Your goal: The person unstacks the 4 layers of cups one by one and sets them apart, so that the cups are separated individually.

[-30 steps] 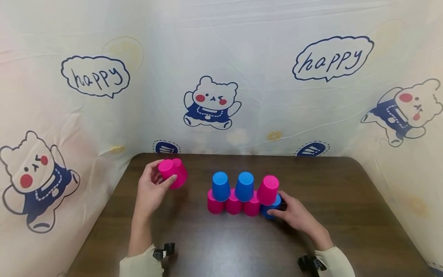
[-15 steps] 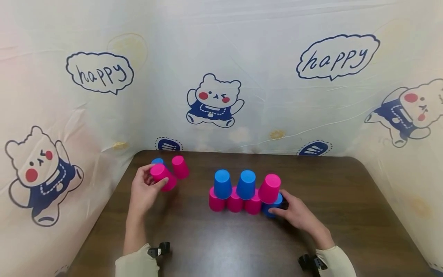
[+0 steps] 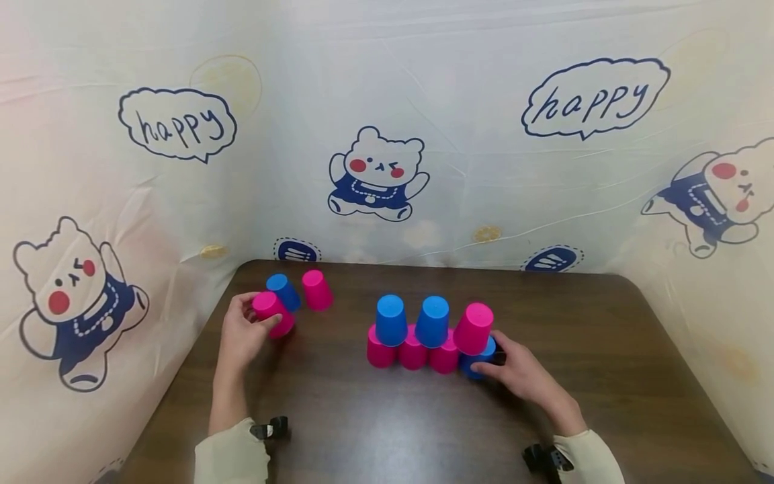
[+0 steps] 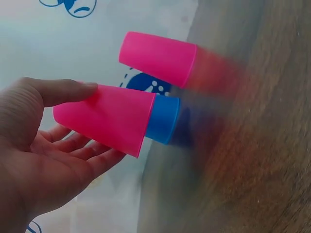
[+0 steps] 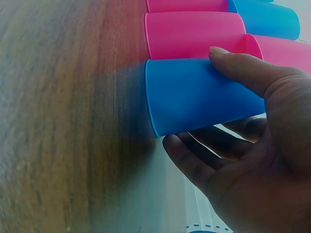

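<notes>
On the left of the table, my left hand (image 3: 240,336) holds an upside-down pink cup (image 3: 273,316), thumb on one side and fingers on the other. Just behind that cup stands a blue cup (image 3: 283,292), and a second pink cup (image 3: 317,290) is to its right. My right hand (image 3: 525,378) grips the blue cup (image 5: 194,97) at the right end of a bottom row, whose other cups are pink (image 3: 413,349). On that row rest two blue cups (image 3: 391,321) and a tilted pink cup (image 3: 474,328), the latter above the gripped blue one.
The cups stand on a dark brown table (image 3: 387,423) with rounded far corners. A pale printed sheet (image 3: 459,202) with bear drawings hangs behind the table and along both sides. Each wrist carries a small black camera mount (image 3: 272,428).
My left hand has moved left and nearer with its pink cup, bringing the blue cup and other pink cup behind it into sight. My right hand keeps its grip on the row's blue cup.
</notes>
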A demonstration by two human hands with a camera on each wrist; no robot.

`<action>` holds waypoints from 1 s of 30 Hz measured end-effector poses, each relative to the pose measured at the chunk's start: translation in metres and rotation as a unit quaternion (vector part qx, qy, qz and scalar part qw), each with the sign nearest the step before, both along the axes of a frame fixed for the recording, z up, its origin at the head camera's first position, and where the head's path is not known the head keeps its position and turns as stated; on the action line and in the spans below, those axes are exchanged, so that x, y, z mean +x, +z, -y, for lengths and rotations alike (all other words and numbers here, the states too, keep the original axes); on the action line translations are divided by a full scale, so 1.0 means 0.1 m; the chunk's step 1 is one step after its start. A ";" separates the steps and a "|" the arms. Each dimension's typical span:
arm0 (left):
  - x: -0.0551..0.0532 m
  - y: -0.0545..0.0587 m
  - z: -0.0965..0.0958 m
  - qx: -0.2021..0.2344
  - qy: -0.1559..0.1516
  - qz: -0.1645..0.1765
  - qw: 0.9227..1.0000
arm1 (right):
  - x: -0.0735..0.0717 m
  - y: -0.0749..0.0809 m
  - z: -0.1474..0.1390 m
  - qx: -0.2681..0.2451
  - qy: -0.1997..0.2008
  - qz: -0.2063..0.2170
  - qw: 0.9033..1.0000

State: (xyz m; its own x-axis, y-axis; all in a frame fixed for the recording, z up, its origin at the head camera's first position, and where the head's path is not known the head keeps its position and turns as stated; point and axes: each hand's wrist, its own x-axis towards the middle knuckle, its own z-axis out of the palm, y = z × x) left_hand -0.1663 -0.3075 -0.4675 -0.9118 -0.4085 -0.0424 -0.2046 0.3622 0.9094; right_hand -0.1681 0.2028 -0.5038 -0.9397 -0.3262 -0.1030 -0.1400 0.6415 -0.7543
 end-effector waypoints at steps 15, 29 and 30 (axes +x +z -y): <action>-0.04 -0.18 0.25 -0.014 0.015 0.022 1.000 | 0.00 0.02 0.01 -0.005 0.001 0.010 1.000; -0.09 -0.26 0.33 -0.020 0.019 0.043 0.999 | -0.02 -0.01 -0.01 -0.003 0.000 0.011 1.000; -0.09 -0.26 0.33 -0.020 0.019 0.042 0.999 | -0.02 -0.01 -0.01 -0.004 0.000 0.011 1.000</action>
State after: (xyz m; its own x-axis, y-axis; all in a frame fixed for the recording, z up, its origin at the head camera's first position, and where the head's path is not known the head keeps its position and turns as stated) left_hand -0.1750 -0.3401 -0.4936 -0.8896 -0.4453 -0.1015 -0.2942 0.3887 0.8731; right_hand -0.1703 0.2035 -0.5049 -0.9373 -0.3270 -0.1206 -0.1238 0.6359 -0.7618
